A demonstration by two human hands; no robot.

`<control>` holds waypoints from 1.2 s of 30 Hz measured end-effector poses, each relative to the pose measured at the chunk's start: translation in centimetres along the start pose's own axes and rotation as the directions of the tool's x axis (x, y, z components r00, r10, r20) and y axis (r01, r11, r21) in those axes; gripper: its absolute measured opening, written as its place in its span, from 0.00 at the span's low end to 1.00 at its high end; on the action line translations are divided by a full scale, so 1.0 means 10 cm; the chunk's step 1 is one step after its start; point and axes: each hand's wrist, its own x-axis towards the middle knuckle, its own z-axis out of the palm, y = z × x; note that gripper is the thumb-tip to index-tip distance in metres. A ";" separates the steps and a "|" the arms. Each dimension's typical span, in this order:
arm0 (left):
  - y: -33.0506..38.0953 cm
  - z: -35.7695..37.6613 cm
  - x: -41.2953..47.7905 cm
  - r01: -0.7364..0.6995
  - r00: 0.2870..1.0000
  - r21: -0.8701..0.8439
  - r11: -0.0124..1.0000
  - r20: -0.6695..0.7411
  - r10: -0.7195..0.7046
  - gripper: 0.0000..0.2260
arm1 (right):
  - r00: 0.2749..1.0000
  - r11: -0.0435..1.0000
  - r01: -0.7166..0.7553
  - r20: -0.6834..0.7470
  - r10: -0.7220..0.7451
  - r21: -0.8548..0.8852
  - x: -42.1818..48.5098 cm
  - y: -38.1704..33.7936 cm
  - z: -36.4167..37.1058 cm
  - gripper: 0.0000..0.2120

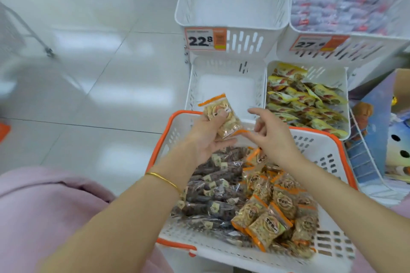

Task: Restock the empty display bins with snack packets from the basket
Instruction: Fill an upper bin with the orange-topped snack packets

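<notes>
A white basket with an orange rim (328, 153) sits in front of me, holding dark brown packets (213, 195) on the left and orange-edged nut packets (277, 213) on the right. My left hand (208, 137) grips one orange-edged packet (224, 115) above the basket's far edge, thumb pressed on its face. My right hand (270, 137) hovers beside it with fingers loosely spread; its fingertips are at the packet's lower orange edge. Just beyond stands an empty lower white bin (228, 86), and above it an empty upper bin (233, 6) with a 22.8 price tag (205, 39).
A lower bin of yellow packets (308, 99) is to the right of the empty one, and an upper bin of red-and-white packets (346, 4) above that. A wire rack with toys (377, 139) stands far right. Glossy tiled floor (88, 73) spreads to the left.
</notes>
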 end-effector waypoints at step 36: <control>0.79 -0.23 0.01 -0.186 0.958 0.197 0.963 0.252 0.133 0.17 | 0.935 0.788 -0.348 0.120 0.335 0.508 0.67 -0.76 -0.48 0.11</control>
